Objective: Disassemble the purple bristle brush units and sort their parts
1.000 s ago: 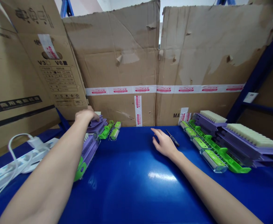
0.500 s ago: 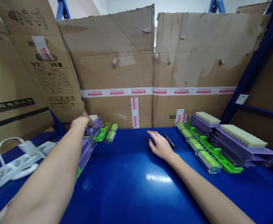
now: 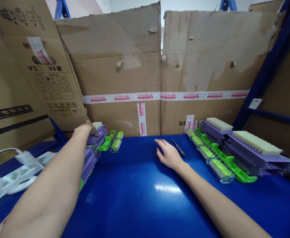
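At the far left of the table my left hand is closed over a purple plastic brush piece with pale bristles; most of its fingers are hidden behind the wrist. Another purple piece lies nearer me, partly covered by my forearm. Beside them are a bright green strip and a clear, green-topped part. My right hand rests on the blue table, holding nothing, its fingers stretched out and apart. Just right of it lies a dark, slim pen-like tool.
On the right stand purple brush pieces with cream bristles, alongside a green strip and clear green-topped parts. A white power strip with a plugged-in cable is at left. Cardboard sheets wall the back; blue frame posts flank the table.
The view has shifted slightly. My left hand stays at the purple brush piece, with only a small movement. My right hand lies still on the table.
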`<action>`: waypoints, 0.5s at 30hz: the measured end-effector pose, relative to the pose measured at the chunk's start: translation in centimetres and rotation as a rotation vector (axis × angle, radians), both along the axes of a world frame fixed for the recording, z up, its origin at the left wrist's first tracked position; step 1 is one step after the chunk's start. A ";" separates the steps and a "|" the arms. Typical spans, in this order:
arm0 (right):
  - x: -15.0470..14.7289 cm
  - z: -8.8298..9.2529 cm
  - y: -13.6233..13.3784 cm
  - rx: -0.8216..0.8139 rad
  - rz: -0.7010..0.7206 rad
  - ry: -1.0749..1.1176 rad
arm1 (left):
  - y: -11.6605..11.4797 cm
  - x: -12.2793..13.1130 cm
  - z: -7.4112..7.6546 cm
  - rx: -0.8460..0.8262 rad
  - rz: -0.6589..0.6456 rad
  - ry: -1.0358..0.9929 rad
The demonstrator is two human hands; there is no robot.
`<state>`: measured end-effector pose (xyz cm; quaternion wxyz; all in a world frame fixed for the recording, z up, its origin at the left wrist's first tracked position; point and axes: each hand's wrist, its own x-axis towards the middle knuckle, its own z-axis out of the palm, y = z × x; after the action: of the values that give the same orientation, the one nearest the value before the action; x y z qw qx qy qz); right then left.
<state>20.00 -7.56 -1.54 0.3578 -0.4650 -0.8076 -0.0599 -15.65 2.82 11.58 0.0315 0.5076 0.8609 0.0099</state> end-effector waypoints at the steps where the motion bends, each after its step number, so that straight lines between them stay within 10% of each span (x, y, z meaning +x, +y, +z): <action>1: 0.0 0.0 0.0 -0.003 0.002 0.000 | 0.0 0.0 0.0 0.006 0.000 -0.005; 15: -0.1 0.0 0.0 -0.005 0.005 -0.003 | -0.4 0.5 0.5 -0.066 -0.020 -0.045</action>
<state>19.91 -7.56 -1.58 0.3557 -0.4637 -0.8094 -0.0578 -15.18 2.38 12.04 0.0678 0.5145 0.8548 -0.0074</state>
